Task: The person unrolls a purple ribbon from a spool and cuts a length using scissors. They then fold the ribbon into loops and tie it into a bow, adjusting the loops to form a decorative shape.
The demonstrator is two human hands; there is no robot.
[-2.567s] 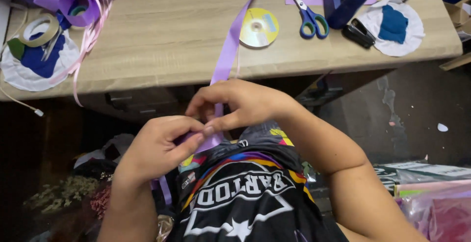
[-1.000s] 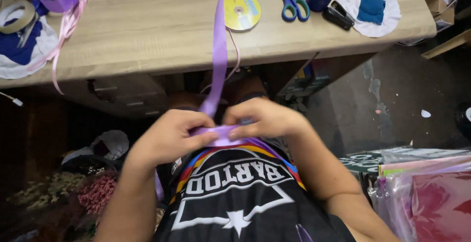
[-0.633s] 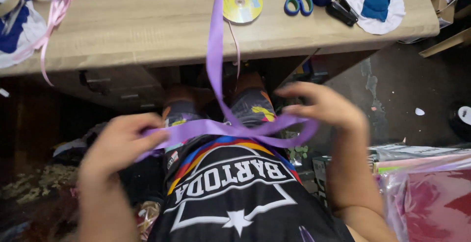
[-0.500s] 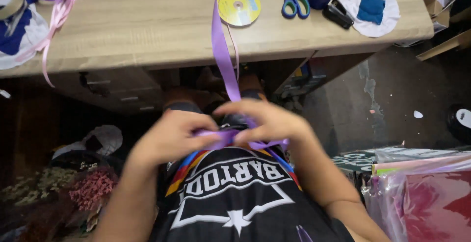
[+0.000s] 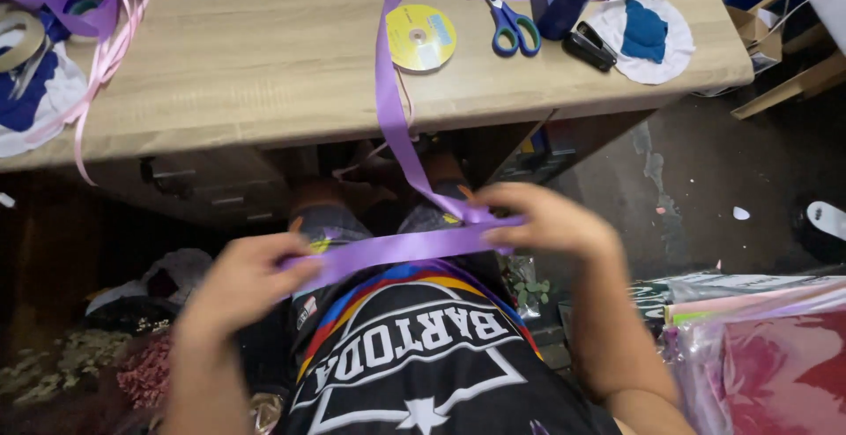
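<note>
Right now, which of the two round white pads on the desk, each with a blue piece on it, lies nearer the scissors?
The white pad at the desk's right end: it sits just past the black stapler, right of the blue-handled scissors. The other pad lies at the far left edge.

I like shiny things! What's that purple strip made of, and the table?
The purple ribbon, stretched between the left hand and right hand, looks like satin fabric: smooth with a soft sheen. The table looks like pale wood or laminate, matte with grain lines.

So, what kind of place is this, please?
Probably a small craft or gift-wrapping workplace. The hands stretch a purple ribbon in front of a wooden table that bears scissors, a yellow ribbon spool and a stapler.
</note>
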